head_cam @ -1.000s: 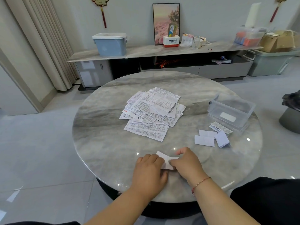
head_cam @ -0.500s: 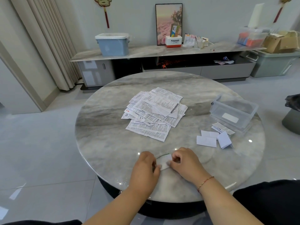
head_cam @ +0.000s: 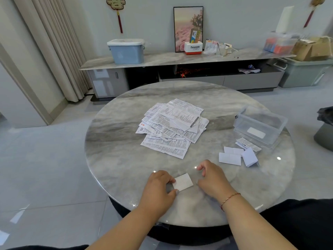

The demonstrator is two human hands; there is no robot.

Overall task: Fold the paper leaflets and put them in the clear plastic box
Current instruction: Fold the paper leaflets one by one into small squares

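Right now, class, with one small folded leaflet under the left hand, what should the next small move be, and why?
Probably carry the folded leaflet right to the clear plastic box. It looks fully folded, the left hand pinches its edge, and the right hand is off it.

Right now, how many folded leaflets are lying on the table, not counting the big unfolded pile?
5 at least: one folded leaflet pinched by the left hand at the near edge, and four clustered by the clear plastic box, at and. More may be hidden beneath.

leaflet pile (head_cam: 172, 127): print illegible | cardboard box (head_cam: 314, 48): cut off by right edge
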